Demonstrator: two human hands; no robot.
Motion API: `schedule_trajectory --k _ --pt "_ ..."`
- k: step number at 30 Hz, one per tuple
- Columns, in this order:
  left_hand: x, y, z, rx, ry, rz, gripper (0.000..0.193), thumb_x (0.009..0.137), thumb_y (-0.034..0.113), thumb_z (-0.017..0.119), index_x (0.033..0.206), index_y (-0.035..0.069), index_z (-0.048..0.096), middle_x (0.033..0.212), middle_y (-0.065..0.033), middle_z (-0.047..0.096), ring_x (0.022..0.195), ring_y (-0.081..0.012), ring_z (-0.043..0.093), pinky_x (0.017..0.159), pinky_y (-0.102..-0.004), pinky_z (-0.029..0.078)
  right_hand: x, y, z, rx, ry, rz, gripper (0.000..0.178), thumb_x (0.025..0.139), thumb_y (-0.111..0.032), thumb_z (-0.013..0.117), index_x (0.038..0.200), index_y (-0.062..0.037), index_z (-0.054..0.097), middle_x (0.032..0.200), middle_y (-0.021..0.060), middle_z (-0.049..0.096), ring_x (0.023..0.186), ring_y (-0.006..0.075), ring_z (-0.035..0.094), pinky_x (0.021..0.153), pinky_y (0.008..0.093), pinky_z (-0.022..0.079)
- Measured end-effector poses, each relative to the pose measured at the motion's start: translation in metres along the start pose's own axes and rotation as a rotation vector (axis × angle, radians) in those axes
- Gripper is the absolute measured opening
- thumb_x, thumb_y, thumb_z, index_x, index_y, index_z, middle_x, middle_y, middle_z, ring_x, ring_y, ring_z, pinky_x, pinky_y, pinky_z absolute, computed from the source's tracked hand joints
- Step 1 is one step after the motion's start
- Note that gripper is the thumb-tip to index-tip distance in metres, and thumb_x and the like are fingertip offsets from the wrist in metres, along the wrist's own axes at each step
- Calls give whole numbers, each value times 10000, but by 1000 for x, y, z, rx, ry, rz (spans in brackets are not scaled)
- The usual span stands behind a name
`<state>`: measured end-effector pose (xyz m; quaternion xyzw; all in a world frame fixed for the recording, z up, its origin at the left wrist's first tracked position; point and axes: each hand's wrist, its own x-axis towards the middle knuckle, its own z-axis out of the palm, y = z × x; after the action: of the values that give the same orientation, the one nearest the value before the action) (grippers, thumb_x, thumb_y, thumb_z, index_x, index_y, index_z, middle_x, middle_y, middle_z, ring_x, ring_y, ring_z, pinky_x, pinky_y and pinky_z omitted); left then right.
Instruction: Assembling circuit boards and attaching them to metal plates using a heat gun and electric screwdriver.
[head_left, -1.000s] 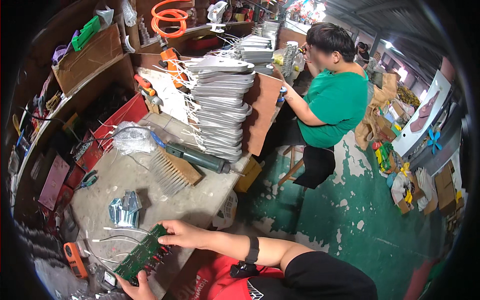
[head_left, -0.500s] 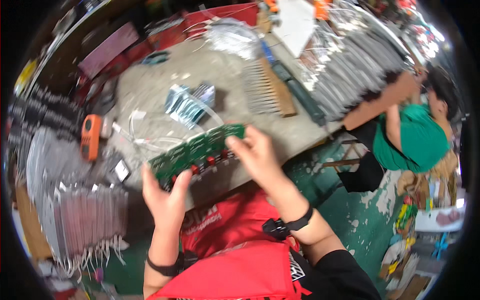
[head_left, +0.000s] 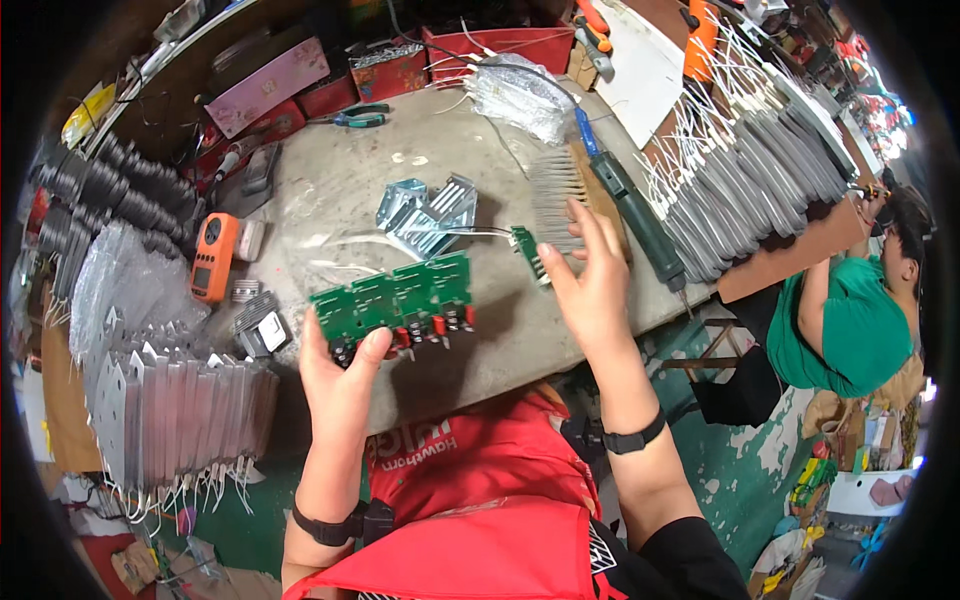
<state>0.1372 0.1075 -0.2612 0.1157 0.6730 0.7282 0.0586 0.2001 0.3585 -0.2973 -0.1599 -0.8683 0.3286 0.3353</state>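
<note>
A strip of joined green circuit boards [head_left: 392,300] with red and black components along its lower edge is in my left hand [head_left: 340,385], thumb in front and fingers behind. My right hand [head_left: 592,285] is open, its thumb and fingers spread apart. Just left of that thumb is a small green circuit board [head_left: 530,255], tilted, with thin wires running to its upper end. The thumb tip appears to touch its edge. Behind the strip lie shiny metal brackets [head_left: 428,215] on the worktable [head_left: 330,170].
A green electric screwdriver [head_left: 640,215] lies at the right beside a wire-bristled wooden piece [head_left: 600,200]. Grey cable bundles [head_left: 740,180] stack farther right, near a person in green [head_left: 845,320]. An orange meter [head_left: 213,258] and flat grey parts [head_left: 180,410] are at left; red bins [head_left: 500,55] line the back.
My right hand has let go of the strip's right end and moved right, opening. The small board now shows beside its thumb. My left hand still holds the strip.
</note>
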Motion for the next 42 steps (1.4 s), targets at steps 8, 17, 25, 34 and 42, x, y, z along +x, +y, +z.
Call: schedule_trajectory --k 8,17,25,34,42 --pt "3 -4 20 29 -152 37 473 817 113 753 1202 -5 505 1040 -59 623 938 -123 589 839 -273 485 -19 -39 12 985 -520 382 271 955 -134 594 1178 12 547 978 16 626 879 59 562 744 244 468" --pt "-10 -12 36 263 -77 202 481 802 98 761 1188 -8 494 995 -51 620 861 -109 579 780 -253 474 -36 -46 27 851 -154 271 136 960 -65 570 1032 49 581 892 26 636 834 45 542 718 222 453" --pt "-3 0 49 161 -43 193 403 805 46 739 1136 -14 515 976 -45 633 847 -105 597 759 -246 488 -20 -44 14 884 -128 250 176 951 -73 581 1079 46 602 900 13 651 828 40 552 716 213 453" --pt "11 -5 20 -92 -216 -148 523 808 77 753 1259 -17 505 1123 -79 629 1004 -158 602 910 -302 473 -12 -14 -18 1026 -384 505 241 959 -174 598 1110 14 604 899 97 695 782 129 667 698 262 531" --pt "3 -23 6 876 -289 138 575 741 52 759 1252 6 499 1088 -153 623 1006 -292 597 912 -348 447 -14 -10 -20 878 -363 443 247 957 -173 600 1110 21 608 896 69 695 777 86 634 686 230 504"
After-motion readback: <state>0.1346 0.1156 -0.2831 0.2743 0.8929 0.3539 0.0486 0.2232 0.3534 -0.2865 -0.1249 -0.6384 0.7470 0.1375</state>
